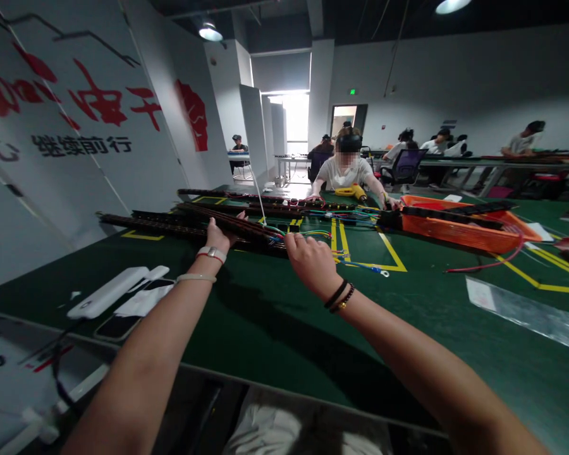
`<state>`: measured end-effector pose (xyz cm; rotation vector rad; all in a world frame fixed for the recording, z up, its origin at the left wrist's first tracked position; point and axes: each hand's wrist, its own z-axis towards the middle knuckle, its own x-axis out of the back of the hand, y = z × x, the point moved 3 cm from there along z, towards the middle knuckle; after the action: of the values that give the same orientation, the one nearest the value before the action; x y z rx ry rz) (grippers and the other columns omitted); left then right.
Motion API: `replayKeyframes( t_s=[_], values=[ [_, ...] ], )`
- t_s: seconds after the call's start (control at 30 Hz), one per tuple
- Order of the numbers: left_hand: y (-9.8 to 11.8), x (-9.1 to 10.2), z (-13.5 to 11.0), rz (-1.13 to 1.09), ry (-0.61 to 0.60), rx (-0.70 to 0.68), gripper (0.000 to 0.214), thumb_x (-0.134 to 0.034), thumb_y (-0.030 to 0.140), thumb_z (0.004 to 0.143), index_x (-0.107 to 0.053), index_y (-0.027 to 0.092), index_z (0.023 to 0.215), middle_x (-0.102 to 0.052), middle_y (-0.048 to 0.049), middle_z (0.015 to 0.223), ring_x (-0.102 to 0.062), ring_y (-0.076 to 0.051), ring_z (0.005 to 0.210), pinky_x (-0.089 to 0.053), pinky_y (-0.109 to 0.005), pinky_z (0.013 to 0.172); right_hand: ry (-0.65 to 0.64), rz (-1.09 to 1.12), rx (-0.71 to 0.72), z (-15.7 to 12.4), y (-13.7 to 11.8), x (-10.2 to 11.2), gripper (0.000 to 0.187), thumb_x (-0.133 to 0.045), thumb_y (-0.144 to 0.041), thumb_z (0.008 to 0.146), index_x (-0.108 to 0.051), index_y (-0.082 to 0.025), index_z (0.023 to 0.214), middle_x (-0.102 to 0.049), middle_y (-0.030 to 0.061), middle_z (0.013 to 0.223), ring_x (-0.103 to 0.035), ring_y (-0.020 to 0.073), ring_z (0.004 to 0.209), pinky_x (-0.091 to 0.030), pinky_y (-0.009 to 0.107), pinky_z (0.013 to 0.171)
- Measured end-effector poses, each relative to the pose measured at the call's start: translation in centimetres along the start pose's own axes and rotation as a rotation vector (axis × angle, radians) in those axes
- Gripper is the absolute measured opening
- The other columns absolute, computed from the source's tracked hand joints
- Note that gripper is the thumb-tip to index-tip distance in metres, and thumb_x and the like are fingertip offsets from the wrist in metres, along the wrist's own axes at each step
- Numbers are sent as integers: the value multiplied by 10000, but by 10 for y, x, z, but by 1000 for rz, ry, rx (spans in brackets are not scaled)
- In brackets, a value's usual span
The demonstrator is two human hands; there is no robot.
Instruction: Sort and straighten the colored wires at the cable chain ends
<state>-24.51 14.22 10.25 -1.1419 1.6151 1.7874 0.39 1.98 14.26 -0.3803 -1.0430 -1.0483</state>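
A long dark cable bundle [253, 225] slants across the far half of the green table. My left hand [220, 237] supports it from below, thumb on the near side and fingertips on the far side. At the bundle's right end, the fingers of my right hand [313, 260] are curled down over the coloured wires [323, 234]; just what they pinch is hidden. Past my right hand, a blue wire [363, 265] ends in a ring terminal [384, 273]. Another dark bundle [146, 222] lies beneath and to the left.
Opposite me, a person [345, 169] handles more wiring beside a yellow heat gun [351, 191]. An orange bin [455, 230] holds dark bundles at right, with a plastic bag [526, 313] nearer. A white device [108, 292] and a phone [118, 327] lie at left.
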Motion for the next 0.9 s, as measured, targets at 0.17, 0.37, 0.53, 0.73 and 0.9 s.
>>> replayKeyframes(
  t_s=[0.17, 0.37, 0.53, 0.73, 0.9],
  values=[
    [8, -9, -28, 32, -147, -14, 797, -102, 602, 885, -520, 3, 1202, -605, -236, 1164, -559, -281, 1143, -512, -397, 895, -2, 21, -23, -24, 2, 0, 316, -185, -187, 972, -474, -186, 1099, -601, 104, 1012, -575, 176, 819, -387, 266, 604],
    [8, 13, -62, 82, -77, -59, 717, -267, 663, 846, -499, 116, 1248, -600, -175, 1195, -544, -280, 1166, -518, -435, 895, -181, 109, -41, -52, 17, -34, 315, -237, -205, 968, -406, -181, 1232, -602, 119, 1088, -596, 186, 862, -420, 260, 611],
    [-7, 49, -81, 85, 27, -91, 562, -375, 555, 878, -488, 168, 1270, -597, -144, 1205, -588, -239, 1108, -515, -420, 914, -257, 153, -20, -60, 15, -49, 361, -191, -257, 984, -358, -159, 1289, -566, 149, 1173, -594, 192, 921, -445, 260, 648],
    [-21, 69, -73, 80, 65, 39, 677, -326, 575, 880, -478, 47, 1276, -617, -211, 1146, -611, -244, 1066, -540, -362, 876, -265, 205, -4, -65, 5, -55, 350, -186, -258, 985, -402, -142, 1236, -611, 126, 1056, -608, 189, 872, -458, 262, 641],
    [-33, 70, -50, 83, 139, 130, 672, -313, 559, 888, -480, 38, 1278, -643, -208, 1076, -643, -245, 983, -562, -364, 826, -300, 246, -50, -66, 2, -67, 315, -194, -232, 983, -441, -144, 1156, -631, 108, 969, -634, 174, 794, -462, 252, 596]
  ],
)
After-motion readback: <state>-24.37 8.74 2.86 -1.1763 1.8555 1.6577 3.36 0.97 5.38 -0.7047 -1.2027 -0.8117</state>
